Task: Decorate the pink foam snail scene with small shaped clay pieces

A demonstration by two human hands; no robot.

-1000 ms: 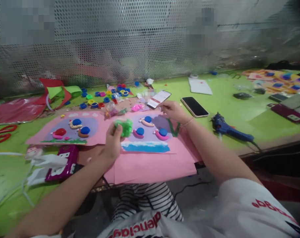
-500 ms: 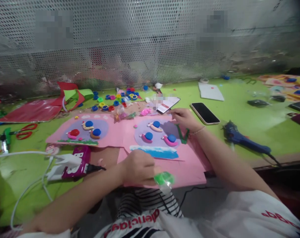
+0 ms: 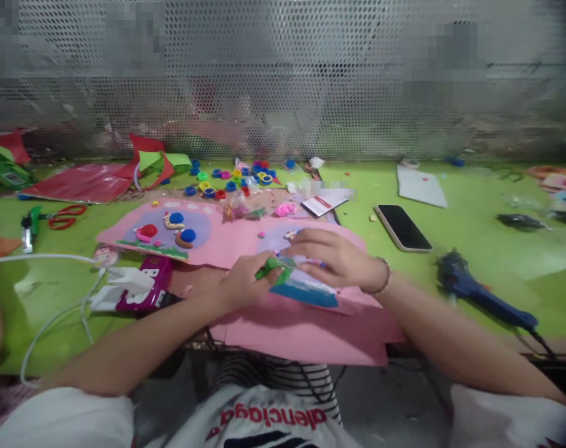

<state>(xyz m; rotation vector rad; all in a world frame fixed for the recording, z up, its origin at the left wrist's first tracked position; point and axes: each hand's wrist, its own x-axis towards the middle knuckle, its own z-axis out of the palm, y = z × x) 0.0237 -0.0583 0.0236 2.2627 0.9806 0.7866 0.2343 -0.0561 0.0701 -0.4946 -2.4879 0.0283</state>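
Observation:
My left hand [image 3: 245, 281] is closed around a small clear bag of green modelling clay [image 3: 274, 271] over the middle of the pink card [image 3: 231, 242]. My right hand [image 3: 341, 256] meets it from the right, fingers bent and pinching at the bag's clear plastic end. Beneath the hands is the card's right panel, with a blue and white strip [image 3: 306, 295]; most of its snail figures are hidden. On the left panel several clay snails with red or blue cap shells [image 3: 187, 237] show plainly.
Colourful bottle caps [image 3: 231, 185] and a pink clay lump [image 3: 285, 210] lie beyond the card. Rightward are a dark phone [image 3: 403, 228] and a blue glue gun [image 3: 485, 292]. Leftward are red-handled scissors [image 3: 68, 218] and a purple power strip [image 3: 147, 286] with white cables.
My left hand has lifted the bag of green clay from the card's near edge up over its middle. My right hand has come back from the far edge to the bag.

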